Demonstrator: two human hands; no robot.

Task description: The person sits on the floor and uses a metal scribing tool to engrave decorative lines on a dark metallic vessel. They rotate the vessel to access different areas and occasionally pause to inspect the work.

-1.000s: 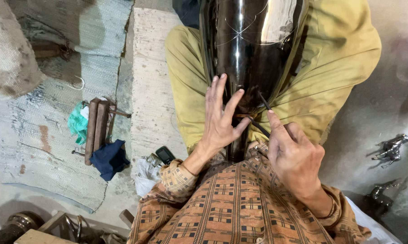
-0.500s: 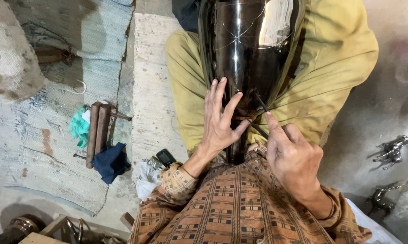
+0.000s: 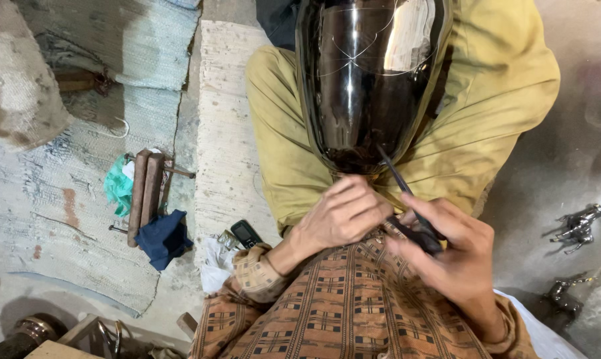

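A glossy black vessel [image 3: 363, 80] lies across the yellow-trousered lap. The right hand [image 3: 456, 256] pinches a thin dark pointed tool [image 3: 407, 203], tip at the vessel's narrow end. The left hand [image 3: 343, 216] curls loosely just beneath, gripping nothing visible. Beside: pale stone slab [image 3: 224, 133], woven mat [image 3: 67, 199], wooden rods [image 3: 145, 189], small phone [image 3: 247, 234]

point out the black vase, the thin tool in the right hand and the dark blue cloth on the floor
black vase [image 3: 360, 86], head view, on its glossy belly
thin tool [image 3: 397, 178], head view, on the slim shaft above the fingers
dark blue cloth [image 3: 164, 238], head view, on the middle of the crumpled fabric
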